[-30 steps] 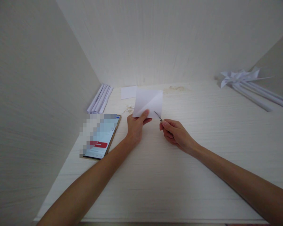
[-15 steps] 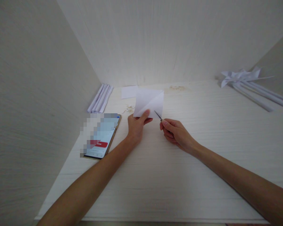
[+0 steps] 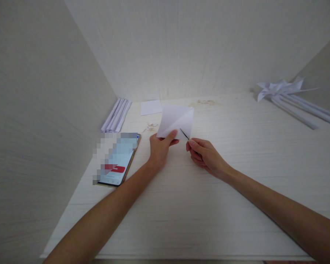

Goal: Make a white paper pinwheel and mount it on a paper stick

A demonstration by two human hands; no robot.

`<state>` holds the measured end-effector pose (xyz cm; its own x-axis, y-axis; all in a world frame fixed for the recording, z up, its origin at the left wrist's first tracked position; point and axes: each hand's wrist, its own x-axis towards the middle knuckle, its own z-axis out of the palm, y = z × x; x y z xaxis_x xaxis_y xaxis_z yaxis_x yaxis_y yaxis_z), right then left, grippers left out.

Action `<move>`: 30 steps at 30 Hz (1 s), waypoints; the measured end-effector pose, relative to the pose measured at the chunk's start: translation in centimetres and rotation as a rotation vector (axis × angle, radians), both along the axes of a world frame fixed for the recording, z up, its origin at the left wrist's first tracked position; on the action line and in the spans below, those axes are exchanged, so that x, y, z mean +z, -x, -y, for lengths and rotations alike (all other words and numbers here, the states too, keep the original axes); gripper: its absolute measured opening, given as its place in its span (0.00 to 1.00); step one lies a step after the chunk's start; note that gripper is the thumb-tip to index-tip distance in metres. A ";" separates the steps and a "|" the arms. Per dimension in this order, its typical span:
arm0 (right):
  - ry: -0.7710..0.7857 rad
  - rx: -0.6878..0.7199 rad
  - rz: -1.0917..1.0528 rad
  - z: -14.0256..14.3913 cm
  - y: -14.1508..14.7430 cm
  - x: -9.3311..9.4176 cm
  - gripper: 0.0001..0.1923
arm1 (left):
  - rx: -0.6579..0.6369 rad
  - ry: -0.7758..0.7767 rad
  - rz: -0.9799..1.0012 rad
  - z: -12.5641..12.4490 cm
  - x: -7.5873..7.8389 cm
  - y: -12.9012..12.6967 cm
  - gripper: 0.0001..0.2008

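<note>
My left hand (image 3: 160, 148) pinches the lower edge of a square white sheet of paper (image 3: 174, 119), thumb on top and fingers underneath. A diagonal crease runs across the paper, which is held up above the table. In my right hand (image 3: 205, 154) is a pair of scissors (image 3: 184, 134), its handles mostly hidden by the closed fingers. One thin dark blade shows over the paper's lower right corner, pointing up and left.
A phone (image 3: 118, 159) with a lit screen lies left of my left forearm. Behind it are several rolled paper sticks (image 3: 117, 115). Another white sheet (image 3: 150, 107) and rubber bands (image 3: 151, 127) lie near the back wall. Paper pinwheels (image 3: 280, 89) on paper sticks rest at the far right.
The paper has shifted slightly right, toward the scissors, together with my left hand. My right hand has barely moved.
</note>
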<state>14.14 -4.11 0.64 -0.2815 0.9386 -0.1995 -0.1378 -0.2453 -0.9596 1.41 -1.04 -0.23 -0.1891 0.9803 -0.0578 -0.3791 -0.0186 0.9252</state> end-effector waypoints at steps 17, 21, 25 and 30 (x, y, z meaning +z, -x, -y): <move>-0.006 -0.004 -0.006 -0.1 0.0 -0.1 0.12 | -0.033 0.007 0.007 0.0 0.0 0.0 0.12; -0.011 -0.002 -0.013 -0.1 -0.1 -0.2 0.12 | -0.033 0.009 -0.009 0.1 0.0 -0.1 0.13; -0.017 -0.008 -0.022 -0.1 -0.1 -0.3 0.13 | -0.054 0.011 -0.022 0.2 0.0 -0.1 0.13; -0.012 -0.004 -0.023 -0.2 0.0 -0.3 0.13 | -0.055 0.012 -0.016 0.1 -0.1 -0.1 0.13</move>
<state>14.16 -3.96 0.35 -0.2817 0.9422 -0.1816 -0.1610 -0.2330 -0.9591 1.47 -1.17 -0.32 -0.1362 0.9884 -0.0671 -0.3643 0.0130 0.9312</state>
